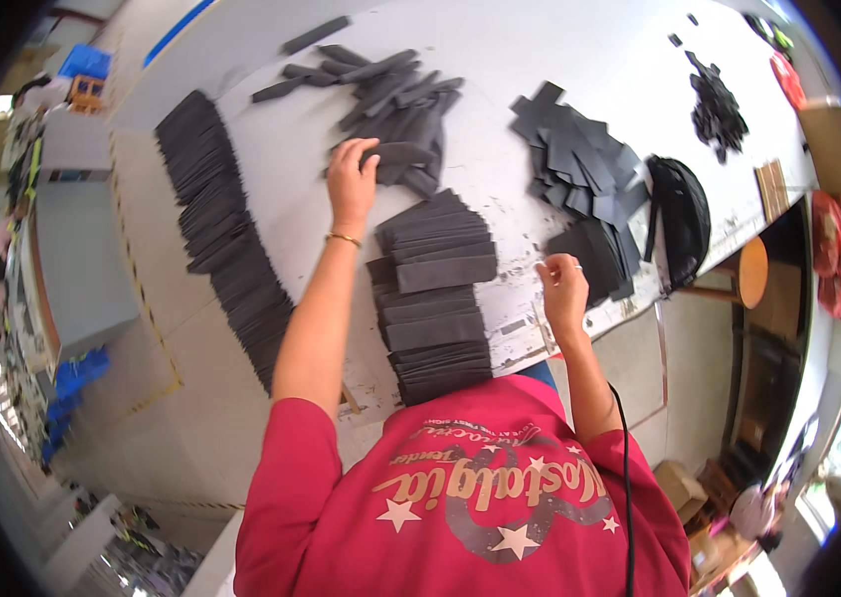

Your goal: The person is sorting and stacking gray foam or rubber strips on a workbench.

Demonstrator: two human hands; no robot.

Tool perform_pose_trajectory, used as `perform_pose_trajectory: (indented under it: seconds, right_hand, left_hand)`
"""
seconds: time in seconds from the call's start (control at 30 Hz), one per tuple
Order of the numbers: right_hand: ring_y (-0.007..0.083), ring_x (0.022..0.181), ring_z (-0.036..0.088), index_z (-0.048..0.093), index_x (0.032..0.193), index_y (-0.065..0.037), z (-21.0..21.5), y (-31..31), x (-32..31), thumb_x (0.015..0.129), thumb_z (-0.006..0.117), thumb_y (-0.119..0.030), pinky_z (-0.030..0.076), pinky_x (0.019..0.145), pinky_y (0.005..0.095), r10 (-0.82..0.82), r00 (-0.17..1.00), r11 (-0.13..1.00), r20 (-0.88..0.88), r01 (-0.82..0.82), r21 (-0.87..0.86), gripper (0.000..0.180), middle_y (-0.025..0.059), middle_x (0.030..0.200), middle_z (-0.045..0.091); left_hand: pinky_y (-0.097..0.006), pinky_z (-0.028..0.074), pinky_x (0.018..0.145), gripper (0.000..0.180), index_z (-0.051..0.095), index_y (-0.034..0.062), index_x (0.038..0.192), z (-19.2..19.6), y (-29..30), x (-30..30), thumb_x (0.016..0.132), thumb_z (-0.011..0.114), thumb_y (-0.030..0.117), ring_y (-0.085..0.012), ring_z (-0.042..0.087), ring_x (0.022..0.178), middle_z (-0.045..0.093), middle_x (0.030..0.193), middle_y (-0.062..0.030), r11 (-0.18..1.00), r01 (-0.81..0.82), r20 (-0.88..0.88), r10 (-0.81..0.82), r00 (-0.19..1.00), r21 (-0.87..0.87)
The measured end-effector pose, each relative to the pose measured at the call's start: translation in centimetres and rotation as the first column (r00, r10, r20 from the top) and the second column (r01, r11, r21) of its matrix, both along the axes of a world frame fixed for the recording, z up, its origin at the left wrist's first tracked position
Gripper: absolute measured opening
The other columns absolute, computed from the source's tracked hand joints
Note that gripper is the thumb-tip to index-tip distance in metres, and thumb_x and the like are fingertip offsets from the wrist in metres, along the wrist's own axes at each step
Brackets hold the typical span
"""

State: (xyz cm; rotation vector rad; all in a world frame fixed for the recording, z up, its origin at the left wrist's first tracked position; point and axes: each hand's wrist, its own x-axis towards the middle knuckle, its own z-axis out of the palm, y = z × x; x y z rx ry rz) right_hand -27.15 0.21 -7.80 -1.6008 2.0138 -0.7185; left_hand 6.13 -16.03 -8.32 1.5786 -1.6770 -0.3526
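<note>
Left hand (352,181) pinched on dark grey flat strip (398,153) atop far loose pile (395,99). Right hand (563,284) loosely curled, empty, near table edge (530,343). Neat overlapped row (435,298) between hands, presumably sorted stock.

One head-worn fisheye camera looks steeply down, close over the worktable (579,60).

Blk bag (681,221) on table (560,40); wood stool (752,271) beside.

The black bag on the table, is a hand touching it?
No, the black bag lies apart from both hands; the right hand rests near the table edge.
</note>
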Motion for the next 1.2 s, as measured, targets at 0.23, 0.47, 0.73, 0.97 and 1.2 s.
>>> perform_pose_trajectory:
  seconds: [0.23, 0.47, 0.73, 0.97, 1.2]
  right_hand:
    - [0.0308, 0.096, 0.054, 0.059, 0.102, -0.004, -3.5, 2.3, -4.0, 0.077, 0.073, -0.016, 0.044, 0.077, 0.0400, -0.072, 0.895, 0.997, -0.441, 0.056, -0.049, 0.031, 0.0113, 0.106, 0.057]
    - [0.0279, 0.093, 0.053, 0.059, 0.102, -0.001, -5.9, 2.6, -4.3, 0.077, 0.065, -0.013, 0.044, 0.077, 0.0390, 0.162, 0.726, 0.979, -0.668, -0.202, 0.017, 0.028, 0.0113, 0.106, 0.056]
    - [0.0385, 0.088, 0.057, 0.048, 0.086, 0.002, -3.2, 1.5, -4.3, 0.074, 0.059, 0.003, 0.048, 0.075, 0.0439, -0.005, 0.937, 0.973, -0.350, -0.075, -0.216, 0.017, 0.0205, 0.105, 0.054]
    - [0.0377, 0.075, 0.051, 0.045, 0.090, 0.001, 6.7, -0.3, 2.1, 0.076, 0.070, -0.013, 0.043, 0.069, 0.0433, 0.166, 0.972, 0.984, 0.169, -0.174, 0.038, 0.031, 0.0203, 0.084, 0.051]
    - [0.0346, 0.086, 0.052, 0.052, 0.093, -0.001, 11.2, 1.6, 7.1, 0.078, 0.073, -0.009, 0.043, 0.074, 0.0418, 0.484, 0.863, 0.869, 0.143, -0.455, -0.197, 0.027, 0.0163, 0.093, 0.053]
  left_hand:
    - [-0.038, 0.047, 0.093, 0.029, 0.065, 0.0047, 0.097, -2.9, -3.1, -0.2, 0.072, 0.078, 0.008, -0.0285, 0.059, 0.104, 0.063, 0.105, -0.0083, 0.983, 0.179, 0.156, -0.185, 0.970, 0.049]
    - [-0.028, 0.054, 0.068, 0.025, 0.060, -0.0034, 0.097, -0.1, 0.7, 0.7, 0.085, 0.073, 0.015, -0.0176, 0.068, 0.078, 0.068, 0.089, -0.0098, 0.934, 0.093, -0.643, 0.162, 0.748, 0.344]
    - [-0.044, 0.060, 0.072, 0.023, 0.045, -0.0033, 0.111, 2.3, 8.3, -0.2, 0.100, 0.047, 0.017, -0.0344, 0.069, 0.082, 0.065, 0.102, -0.0226, 0.897, 0.191, -0.898, 0.340, 0.280, 0.399]
    - [-0.056, 0.052, 0.093, 0.025, 0.046, -0.0074, 0.119, 4.3, 12.5, -2.6, 0.100, 0.039, 0.007, -0.0389, 0.058, 0.112, 0.057, 0.119, -0.0238, 0.890, 0.360, -0.934, 0.339, -0.115, 0.279]
    - [-0.048, 0.055, 0.091, 0.016, 0.055, -0.0010, 0.105, 5.1, 14.1, -4.5, 0.094, 0.059, 0.010, -0.0331, 0.063, 0.107, 0.063, 0.107, -0.0154, 0.931, 0.306, -0.892, 0.303, -0.335, 0.201]
